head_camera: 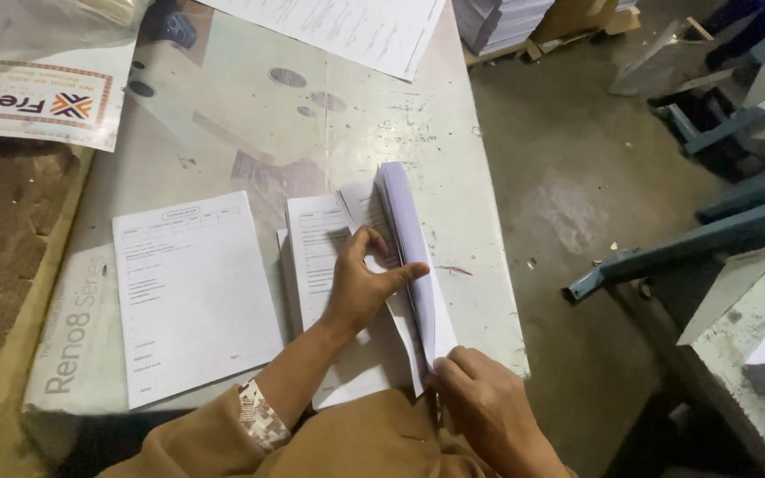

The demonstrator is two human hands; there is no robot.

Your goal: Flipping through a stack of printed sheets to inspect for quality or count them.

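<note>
Top sheet [347, 26] — edge-cropped, print illegible

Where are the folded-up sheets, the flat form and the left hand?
folded-up sheets [403, 221]: head view, upper raised edge.
flat form [192, 296]: head view, page middle.
left hand [360, 283]: head view, back of hand.
</note>
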